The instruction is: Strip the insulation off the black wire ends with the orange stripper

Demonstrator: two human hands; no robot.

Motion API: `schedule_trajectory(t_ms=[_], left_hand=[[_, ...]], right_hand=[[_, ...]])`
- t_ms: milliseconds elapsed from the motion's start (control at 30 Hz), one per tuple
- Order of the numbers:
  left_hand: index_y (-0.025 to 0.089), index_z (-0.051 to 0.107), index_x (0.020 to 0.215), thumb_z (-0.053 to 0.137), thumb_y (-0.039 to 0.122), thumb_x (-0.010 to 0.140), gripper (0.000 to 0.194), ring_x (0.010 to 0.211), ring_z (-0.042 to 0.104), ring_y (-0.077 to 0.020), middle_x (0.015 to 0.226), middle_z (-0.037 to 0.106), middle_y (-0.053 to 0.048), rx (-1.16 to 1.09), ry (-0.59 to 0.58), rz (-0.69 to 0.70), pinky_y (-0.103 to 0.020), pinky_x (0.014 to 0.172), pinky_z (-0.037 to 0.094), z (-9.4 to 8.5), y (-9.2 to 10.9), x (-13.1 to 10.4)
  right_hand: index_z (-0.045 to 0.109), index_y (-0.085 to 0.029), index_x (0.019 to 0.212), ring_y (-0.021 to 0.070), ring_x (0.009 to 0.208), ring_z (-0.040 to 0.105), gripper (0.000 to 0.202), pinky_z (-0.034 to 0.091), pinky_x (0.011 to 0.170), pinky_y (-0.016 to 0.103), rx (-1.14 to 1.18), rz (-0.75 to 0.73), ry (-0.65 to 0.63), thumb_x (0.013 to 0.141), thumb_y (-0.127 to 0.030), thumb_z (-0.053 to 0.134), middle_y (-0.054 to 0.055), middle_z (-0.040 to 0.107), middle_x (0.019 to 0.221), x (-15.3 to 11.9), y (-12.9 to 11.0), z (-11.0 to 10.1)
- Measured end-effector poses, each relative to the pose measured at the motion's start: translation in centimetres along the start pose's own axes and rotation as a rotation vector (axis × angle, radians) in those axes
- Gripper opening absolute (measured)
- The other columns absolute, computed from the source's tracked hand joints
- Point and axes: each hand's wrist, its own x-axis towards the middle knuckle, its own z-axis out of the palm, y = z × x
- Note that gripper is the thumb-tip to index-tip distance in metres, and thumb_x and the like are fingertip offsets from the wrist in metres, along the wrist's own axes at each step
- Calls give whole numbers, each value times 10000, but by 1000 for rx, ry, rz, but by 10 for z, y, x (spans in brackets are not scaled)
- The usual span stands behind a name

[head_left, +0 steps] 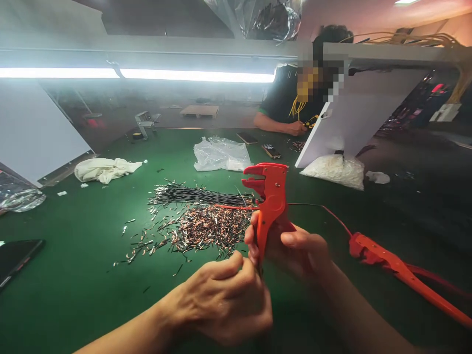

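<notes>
My right hand (308, 248) is wrapped round the handles of a red wire stripper (275, 189), held upright with its jaws apart and pointing left. Close against its lower handle, my left hand (228, 295) is closed in a pinch; whatever lies between those fingers is hidden. Behind the tool, a bundle of black wires (202, 195) rests on the green table. Just in front of the bundle is a heap of short black and copper-coloured wire scraps (214, 228). A second red wire stripper (398, 270) is at the right, with a thin wire (334, 214) running near its head.
Clear plastic bag (221, 153), two phones (271, 150) and a white cloth (105, 169) lie farther back. At right, a bag of white pieces (335, 169) sits by a leaning white panel (346, 113). A dark tablet-like device (18, 260) is at left. A co-worker (283, 108) sits opposite, handling yellow wires.
</notes>
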Motion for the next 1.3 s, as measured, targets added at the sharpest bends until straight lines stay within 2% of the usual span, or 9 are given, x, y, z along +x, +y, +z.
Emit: schedule_trajectory(t_ms=[167,300,467,700,933,1000,1100,1200,1300], left_hand=[[194,576,719,519,288,934,241,558,450,-132,505,494,30,-107,199,-435,-298,607,427,-11,7,-8],[184,623,826,333,442,995,423,462,367,-83,565,502,31,-904,119,-1104,-222,430,306,-13,-8,-2],[171,635,849,635,465,843,294,474,393,-51,671,586,18,-1491,207,-1367,-180,425,306,-5,-22,10],[161,579,684,740,376,766,281,466,481,-69,618,626,14,-1402,550,-1547,-167,398,384,-21,-38,3],[177,617,757,797,434,670,325,475,501,-104,604,642,7,-1163,640,-1802,-192,375,406,-26,-40,-33],[184,621,754,759,496,687,348,486,509,-116,639,659,-6,-1089,560,-1830,-208,384,403,-25,-38,-43],[175,607,600,644,587,760,444,436,465,-117,559,620,-15,-729,144,-1749,-241,410,376,-33,-38,-54],[185,586,512,606,557,816,481,492,494,-151,463,531,-7,-22,-106,-1412,-275,507,387,-47,-41,-57],[243,695,976,653,384,843,198,920,617,-230,967,724,-47,10,-103,-846,-357,819,459,-47,-43,-48]], right_hand=[[589,-123,1103,227,794,615,412,488,689,367,-35,17,-63,704,-218,622,111,644,972,-1,2,6],[591,-121,1113,220,772,616,425,489,678,366,-42,49,-177,709,-242,639,92,632,902,-3,9,3],[614,-100,1122,186,777,623,437,495,678,314,6,138,-277,702,-213,654,102,647,929,-2,22,-3],[625,-97,1089,198,750,655,457,508,643,312,96,172,-173,645,-204,633,117,673,974,0,18,5],[600,-107,1156,214,741,654,505,550,597,352,170,137,-176,673,-247,555,144,676,1037,-2,22,-1],[582,-78,1192,225,738,651,534,541,612,361,126,170,-149,691,-259,548,140,690,918,-1,22,-2],[580,-56,1195,233,740,651,526,533,621,362,45,212,-110,710,-261,560,134,686,853,2,22,-1],[596,-70,1162,226,743,657,487,536,622,353,10,204,-95,705,-234,577,140,686,905,5,25,0],[602,-97,1137,225,772,658,459,546,622,360,27,199,-76,694,-213,575,168,652,1091,6,29,-2]])
